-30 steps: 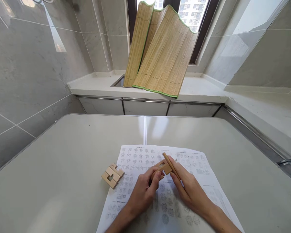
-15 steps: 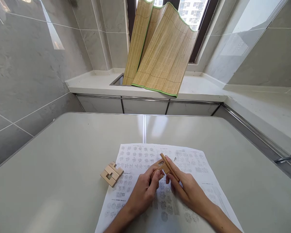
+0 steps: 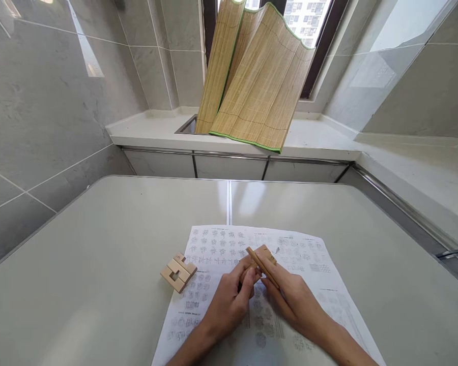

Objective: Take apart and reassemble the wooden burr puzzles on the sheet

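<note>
Above the printed sheet [image 3: 309,284], both my hands meet around light wooden puzzle pieces. My left hand [image 3: 231,300] is closed on a notched wooden piece, most of it covered by the fingers. In my right hand [image 3: 292,295] is a long narrow wooden piece [image 3: 262,267], slanting from upper left to lower right against the other wood. A flat wooden end [image 3: 266,252] shows behind it; which hand bears it I cannot tell. Left of the hands, several notched wooden pieces [image 3: 178,272] lie together, partly on the sheet's left edge, with a gap in their middle.
A pale glossy table [image 3: 99,264] with a centre seam [image 3: 229,203] carries the sheet. Beyond it, a bamboo mat [image 3: 259,86] leans before the window on a white ledge [image 3: 145,129]. Grey tiled walls [image 3: 41,101] rise at the sides.
The long narrow piece has shifted left across the other wood, and my right hand has moved closer to my left. A flat wooden end now shows behind it. The pieces on the table stay put.
</note>
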The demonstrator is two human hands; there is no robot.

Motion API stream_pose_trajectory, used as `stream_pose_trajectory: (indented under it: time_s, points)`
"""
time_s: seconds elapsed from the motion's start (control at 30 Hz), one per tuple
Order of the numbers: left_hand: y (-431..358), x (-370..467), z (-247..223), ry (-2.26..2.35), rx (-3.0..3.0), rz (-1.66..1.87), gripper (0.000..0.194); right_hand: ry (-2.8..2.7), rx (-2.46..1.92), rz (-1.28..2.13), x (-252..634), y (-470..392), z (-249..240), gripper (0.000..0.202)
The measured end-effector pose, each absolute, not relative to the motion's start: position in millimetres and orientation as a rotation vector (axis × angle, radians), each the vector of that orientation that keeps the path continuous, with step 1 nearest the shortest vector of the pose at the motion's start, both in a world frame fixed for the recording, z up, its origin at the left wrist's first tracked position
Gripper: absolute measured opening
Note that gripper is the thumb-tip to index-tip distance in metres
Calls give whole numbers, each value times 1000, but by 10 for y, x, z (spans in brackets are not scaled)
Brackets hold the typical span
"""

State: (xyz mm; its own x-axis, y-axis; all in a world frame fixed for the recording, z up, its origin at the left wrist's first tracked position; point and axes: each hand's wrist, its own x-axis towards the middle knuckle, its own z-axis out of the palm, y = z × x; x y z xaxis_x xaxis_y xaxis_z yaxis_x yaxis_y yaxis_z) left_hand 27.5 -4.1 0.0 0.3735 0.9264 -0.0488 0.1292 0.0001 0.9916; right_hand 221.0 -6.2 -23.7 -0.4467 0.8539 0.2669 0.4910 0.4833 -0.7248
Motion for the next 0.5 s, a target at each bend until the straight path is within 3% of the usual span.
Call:
stream_pose_trajectory:
  time_s: [0.5]
  points:
    - [-54,282,-82,1059,1466,800,37,-2098,-1064,627,2175,-88,-307,58]
